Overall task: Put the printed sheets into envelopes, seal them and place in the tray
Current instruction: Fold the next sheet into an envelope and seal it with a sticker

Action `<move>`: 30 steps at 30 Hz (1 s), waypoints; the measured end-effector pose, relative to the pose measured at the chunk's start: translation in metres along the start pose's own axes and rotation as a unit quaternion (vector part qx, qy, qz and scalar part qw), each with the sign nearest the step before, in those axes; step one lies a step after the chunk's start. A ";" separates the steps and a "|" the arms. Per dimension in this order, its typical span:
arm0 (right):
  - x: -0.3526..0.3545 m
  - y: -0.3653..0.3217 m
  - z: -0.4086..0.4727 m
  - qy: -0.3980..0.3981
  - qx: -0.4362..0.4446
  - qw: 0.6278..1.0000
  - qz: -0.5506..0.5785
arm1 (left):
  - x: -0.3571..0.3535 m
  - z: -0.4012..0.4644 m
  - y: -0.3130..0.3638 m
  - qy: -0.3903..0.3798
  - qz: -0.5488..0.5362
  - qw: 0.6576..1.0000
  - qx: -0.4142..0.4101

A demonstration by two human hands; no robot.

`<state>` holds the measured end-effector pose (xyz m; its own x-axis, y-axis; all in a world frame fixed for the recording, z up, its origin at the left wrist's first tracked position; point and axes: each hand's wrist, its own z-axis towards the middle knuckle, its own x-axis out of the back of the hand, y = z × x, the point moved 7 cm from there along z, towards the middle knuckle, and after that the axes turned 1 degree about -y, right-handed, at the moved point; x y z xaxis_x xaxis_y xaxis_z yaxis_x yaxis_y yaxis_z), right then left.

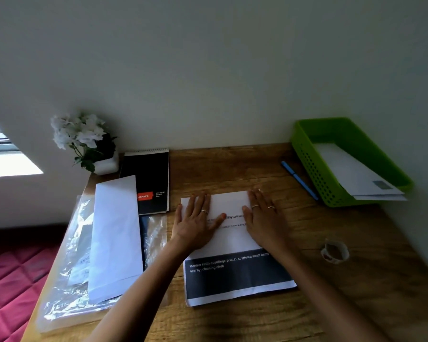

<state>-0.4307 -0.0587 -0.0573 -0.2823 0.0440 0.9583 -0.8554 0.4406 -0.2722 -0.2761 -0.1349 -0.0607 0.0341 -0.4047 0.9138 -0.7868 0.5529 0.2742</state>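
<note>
A printed sheet [235,275] with a dark band of white text lies on the wooden desk [232,166] in front of me, its far part folded over toward me. My left hand [195,223] presses flat on the left of the folded part. My right hand [265,218] presses flat on its right side. A long white envelope [115,233] lies to the left on clear plastic packaging [67,267]. The green perforated tray [314,164] stands at the back right with white envelopes [356,174] inside.
A black spiral pad [148,178] and a white pot of white flowers [84,139] sit at the back left. A blue pen [299,180] lies beside the tray. A roll of tape [334,250] rests at the right. The wall runs behind the desk.
</note>
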 end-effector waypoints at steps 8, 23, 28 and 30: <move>0.001 0.010 0.003 -0.013 -0.048 0.999 -0.010 | 0.002 0.002 -0.004 0.052 -0.036 0.997 0.044; 0.034 0.001 0.029 -0.131 -0.005 0.990 -0.044 | 0.035 0.007 -0.003 0.095 0.021 0.995 0.005; 0.047 -0.010 0.037 -0.178 0.026 0.983 -0.029 | 0.047 0.006 0.005 0.181 0.082 0.980 -0.030; 0.051 -0.015 0.037 -0.171 0.037 0.985 -0.016 | 0.051 0.004 0.006 0.202 0.084 0.975 -0.038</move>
<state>-0.4481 -0.0964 -0.0075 -0.3733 -0.2782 0.8850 -0.8918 0.3704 -0.2597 -0.2814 -0.1555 -0.0141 0.1607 0.0072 0.9870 -0.7552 0.6448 0.1182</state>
